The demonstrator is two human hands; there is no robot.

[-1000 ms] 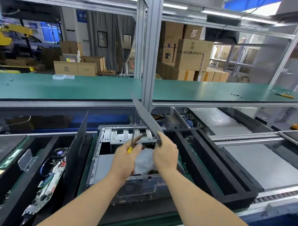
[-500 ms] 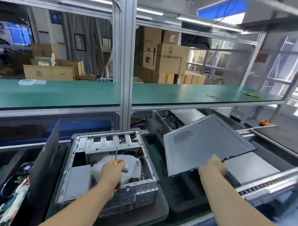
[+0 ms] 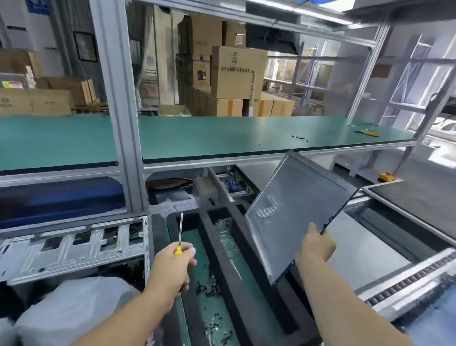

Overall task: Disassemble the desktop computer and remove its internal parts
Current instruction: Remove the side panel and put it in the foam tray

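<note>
Compared with half a second ago, the side panel [image 3: 295, 217] has swung more upright and further right, away from the computer case [image 3: 67, 247], which now sits open at the lower left. The right hand [image 3: 319, 246] grips the panel's lower edge above the black foam tray [image 3: 246, 267]; the left hand [image 3: 172, 266] is closed round a yellow-handled screwdriver [image 3: 179, 238]. The cover is off, so I judge the internal parts come next.

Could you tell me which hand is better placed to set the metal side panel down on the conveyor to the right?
The right hand. It already grips the side panel by its lower edge, tilted over the grey conveyor. The left hand is occupied holding the screwdriver over the screw tray.
</note>
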